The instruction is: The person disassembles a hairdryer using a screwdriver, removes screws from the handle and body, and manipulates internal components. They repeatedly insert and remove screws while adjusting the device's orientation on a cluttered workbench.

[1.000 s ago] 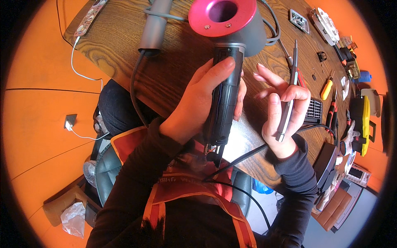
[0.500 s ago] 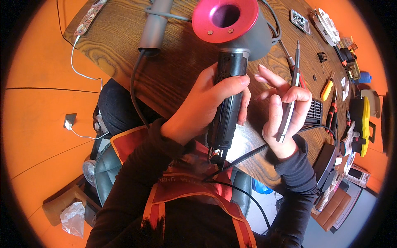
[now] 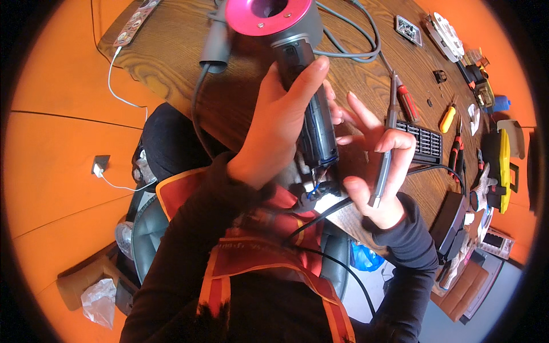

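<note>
Gripped a hair dryer [image 3: 306, 28] over the tabletop [image 3: 160, 63] in the left hand [image 3: 274, 123], by its bodyward-slanting handle [image 3: 320, 137]; clasped a slim grey tool [image 3: 383, 171] in the curled right hand [image 3: 400, 160], just rightward.

Pink, grey and black hair dryer [image 3: 297, 48] against a brown, wood-grained tabletop [image 3: 154, 63].
The dryer's front ring [image 3: 246, 20] is bright pink, its head [image 3: 314, 28] dark grey, its handle [image 3: 294, 58] black; the tube-shaped casing [image 3: 215, 50] is grey. The pen-shaped tool [image 3: 391, 117] is grey with a paler end. Beyond it come a red-handled screwdriver [image 3: 408, 104], a yellow-handled screwdriver [image 3: 448, 119], a black case [image 3: 422, 143] with a grid pattern, red-and-black pliers [image 3: 456, 154] and a yellow-and-black toolbox [image 3: 504, 171]. The apron [image 3: 257, 257] is dark red edged in orange, the sleeves [image 3: 189, 234] black, the chair [image 3: 144, 228] dark blue-green, the wall [image 3: 57, 160] orange, crossed by thin dark lines.
</note>
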